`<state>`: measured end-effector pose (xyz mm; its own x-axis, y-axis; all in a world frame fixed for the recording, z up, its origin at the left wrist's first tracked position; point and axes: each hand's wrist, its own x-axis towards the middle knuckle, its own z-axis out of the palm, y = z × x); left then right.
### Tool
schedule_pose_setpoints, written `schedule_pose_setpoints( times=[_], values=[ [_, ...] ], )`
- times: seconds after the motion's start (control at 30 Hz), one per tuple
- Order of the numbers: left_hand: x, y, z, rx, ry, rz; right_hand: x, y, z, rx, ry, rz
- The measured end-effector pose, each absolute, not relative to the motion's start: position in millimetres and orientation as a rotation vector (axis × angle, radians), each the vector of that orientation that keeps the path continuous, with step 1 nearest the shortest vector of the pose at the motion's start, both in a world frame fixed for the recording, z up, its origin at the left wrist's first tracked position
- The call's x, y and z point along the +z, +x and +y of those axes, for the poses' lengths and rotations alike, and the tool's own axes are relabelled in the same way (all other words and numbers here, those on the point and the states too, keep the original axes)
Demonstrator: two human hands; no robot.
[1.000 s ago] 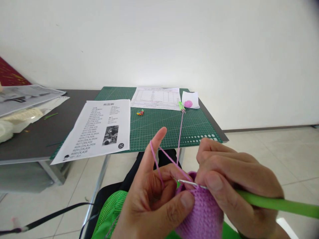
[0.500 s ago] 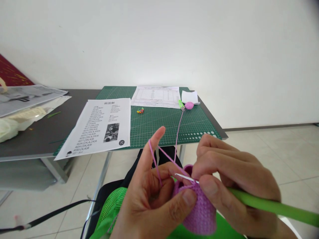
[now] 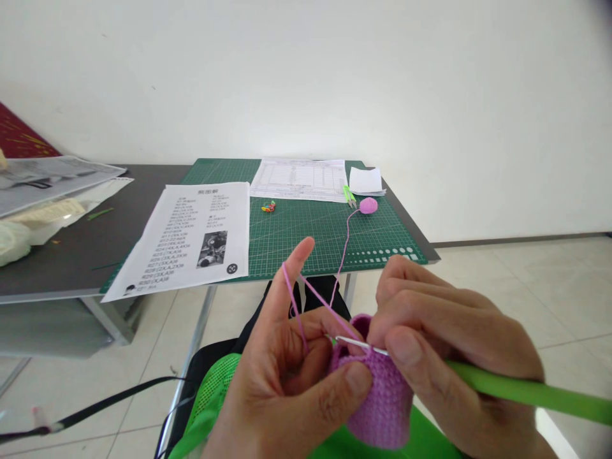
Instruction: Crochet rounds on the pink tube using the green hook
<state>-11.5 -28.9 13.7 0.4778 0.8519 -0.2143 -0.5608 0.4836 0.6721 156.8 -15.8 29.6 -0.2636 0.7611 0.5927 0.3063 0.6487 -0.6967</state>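
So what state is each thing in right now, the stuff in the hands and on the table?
Left hand: pinching the crochet piece, index finger raised
Right hand: closed around the hook
Hook: metal tip exposed, at the piece's edge
Crochet piece: unfinished, open at the top
Yarn ball: wound, strand trailing off
Pattern sheet: lying flat, printed side up
Small scissors: lying on the mat

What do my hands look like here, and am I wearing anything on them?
Your left hand and right hand are bare, with no gloves, rings or markings showing. The thumbnails look short and unpolished. No sleeve or wristband shows, though the view ends near the wrists.
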Motion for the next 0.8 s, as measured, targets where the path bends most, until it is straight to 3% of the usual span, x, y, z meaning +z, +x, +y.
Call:
schedule_pose_setpoints(
  times=[0.17, 0.4, 0.8],
  values=[
    [13.9, -12.6, -26.6, 0.931, 0.552, 0.593, 29.4, 154.5, -11.0, 0.484, -0.840, -1.825],
    [13.0, -11.9, -26.3, 0.963, 0.591, 0.679, 28.8, 154.7, -12.7, 0.007, -0.867, -1.996],
    [9.9, -11.6, -20.3, 0.861, 0.595, 0.657, 0.6, 162.4, -19.6, 0.418, -0.876, -1.766]
  ],
)
